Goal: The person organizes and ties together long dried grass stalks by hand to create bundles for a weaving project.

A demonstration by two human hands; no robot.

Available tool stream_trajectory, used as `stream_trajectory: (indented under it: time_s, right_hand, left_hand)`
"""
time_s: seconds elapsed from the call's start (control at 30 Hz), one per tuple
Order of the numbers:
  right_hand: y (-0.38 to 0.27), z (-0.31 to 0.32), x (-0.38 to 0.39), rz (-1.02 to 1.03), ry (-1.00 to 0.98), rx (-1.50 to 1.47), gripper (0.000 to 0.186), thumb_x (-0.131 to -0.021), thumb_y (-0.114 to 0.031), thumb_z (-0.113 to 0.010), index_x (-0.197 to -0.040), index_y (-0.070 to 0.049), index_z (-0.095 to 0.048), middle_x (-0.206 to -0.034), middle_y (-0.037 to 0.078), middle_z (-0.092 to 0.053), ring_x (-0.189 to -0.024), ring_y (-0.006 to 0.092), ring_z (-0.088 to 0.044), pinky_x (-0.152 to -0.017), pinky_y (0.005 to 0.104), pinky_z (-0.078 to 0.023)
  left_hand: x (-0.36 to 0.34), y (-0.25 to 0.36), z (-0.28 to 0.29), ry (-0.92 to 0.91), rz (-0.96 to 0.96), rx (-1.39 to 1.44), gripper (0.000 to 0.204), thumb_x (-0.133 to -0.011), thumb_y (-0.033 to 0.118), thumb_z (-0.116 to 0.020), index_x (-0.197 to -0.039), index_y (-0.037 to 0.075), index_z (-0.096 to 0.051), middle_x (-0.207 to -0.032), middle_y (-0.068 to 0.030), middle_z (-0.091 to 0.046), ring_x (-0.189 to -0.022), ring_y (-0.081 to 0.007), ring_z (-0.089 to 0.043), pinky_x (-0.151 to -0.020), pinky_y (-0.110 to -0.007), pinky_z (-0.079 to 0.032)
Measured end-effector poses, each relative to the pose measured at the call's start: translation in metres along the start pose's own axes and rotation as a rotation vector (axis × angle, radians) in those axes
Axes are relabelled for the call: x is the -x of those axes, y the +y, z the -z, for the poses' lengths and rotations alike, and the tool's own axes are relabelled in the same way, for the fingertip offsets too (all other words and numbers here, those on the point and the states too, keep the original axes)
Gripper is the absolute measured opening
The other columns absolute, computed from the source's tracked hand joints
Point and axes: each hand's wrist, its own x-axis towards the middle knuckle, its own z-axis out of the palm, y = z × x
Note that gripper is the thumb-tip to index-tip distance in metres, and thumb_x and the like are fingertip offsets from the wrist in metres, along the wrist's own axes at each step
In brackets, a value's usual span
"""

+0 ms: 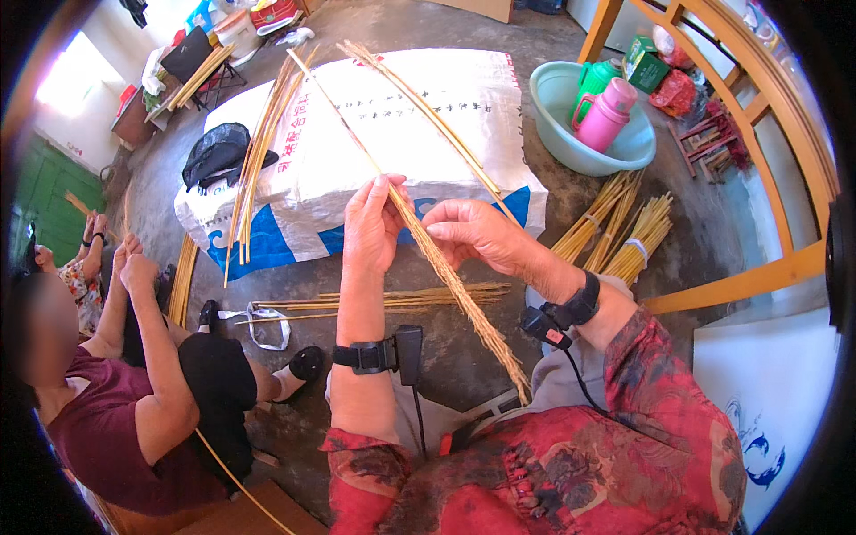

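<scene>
A long straw stalk (459, 294) runs diagonally in front of me, its bushy golden seed end toward my lap and its thin pale end over the white sack. My left hand (373, 223) grips it near the middle, fingers wrapped round it. My right hand (473, 234) is closed at the stalk just right of my left, fingertips partly hidden behind it. Loose stalks (266, 143) and a second bundle (428, 116) lie on the large white and blue sack (473, 80), beside a crumpled black bag (214, 156).
More stalks (419, 296) lie on the floor. Tied bundles (637, 245) stand right, near a blue basin (553, 125) with two flasks (606, 116) and a wooden frame (731, 276). A co-worker (116, 410) sits close on my left, another (80, 285) beyond.
</scene>
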Motion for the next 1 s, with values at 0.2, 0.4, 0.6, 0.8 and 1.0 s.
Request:
stream_trajectory:
  time_s: [0.2, 0.4, 0.6, 0.8, 1.0]
  right_hand:
    - [0.003, 0.010, 0.006, -0.046, 0.056, -0.059, 0.018, -0.082, -0.021, -0.055, -0.092, -0.005, -0.055, -0.071, 0.001, -0.057, -0.056, 0.0072, -0.054, -0.050, 0.0194, -0.046]
    - [0.005, 0.019, 0.004, -0.048, 0.066, -0.039, 0.018, -0.079, -0.016, -0.055, -0.090, -0.002, -0.056, -0.073, 0.002, -0.059, -0.056, 0.0085, -0.055, -0.050, 0.0206, -0.047]
    - [0.012, 0.017, 0.005, -0.064, -0.020, -0.002, 0.018, -0.078, -0.009, -0.052, -0.093, -0.001, -0.054, -0.076, 0.002, -0.056, -0.060, 0.0087, -0.054, -0.054, 0.0210, -0.047]
    - [0.020, 0.015, 0.004, -0.015, 0.060, 0.005, 0.016, -0.074, -0.008, -0.053, -0.088, -0.002, -0.056, -0.069, 0.002, -0.055, -0.057, 0.0100, -0.055, -0.054, 0.0240, -0.048]
    - [0.017, 0.025, 0.007, 0.023, 0.045, 0.107, 0.020, -0.075, -0.008, -0.053, -0.093, 0.000, -0.055, -0.073, 0.003, -0.056, -0.058, 0.0102, -0.055, -0.054, 0.0239, -0.048]
  left_hand:
    - [-0.004, -0.012, -0.007, -0.056, 0.026, -0.022, 0.025, -0.089, 0.023, -0.046, -0.093, -0.001, -0.054, -0.073, -0.0047, -0.053, -0.064, -0.0145, -0.053, -0.056, -0.025, -0.046]
    - [0.000, -0.019, -0.011, -0.020, 0.045, -0.062, 0.025, -0.088, 0.023, -0.047, -0.092, 0.000, -0.054, -0.074, -0.0046, -0.054, -0.064, -0.0132, -0.052, -0.059, -0.024, -0.045]
    - [0.005, -0.018, -0.008, -0.050, 0.038, -0.139, 0.024, -0.087, 0.023, -0.050, -0.090, -0.001, -0.055, -0.074, -0.0050, -0.054, -0.065, -0.0130, -0.052, -0.060, -0.024, -0.044]
    - [0.008, -0.016, -0.006, -0.058, 0.033, -0.081, 0.023, -0.087, 0.021, -0.048, -0.089, -0.001, -0.054, -0.074, -0.0072, -0.055, -0.065, -0.0144, -0.053, -0.058, -0.024, -0.045]
    - [0.012, -0.011, -0.007, -0.065, 0.059, -0.065, 0.022, -0.089, 0.022, -0.045, -0.087, 0.000, -0.052, -0.077, -0.0099, -0.056, -0.063, -0.0163, -0.054, -0.057, -0.028, -0.048]
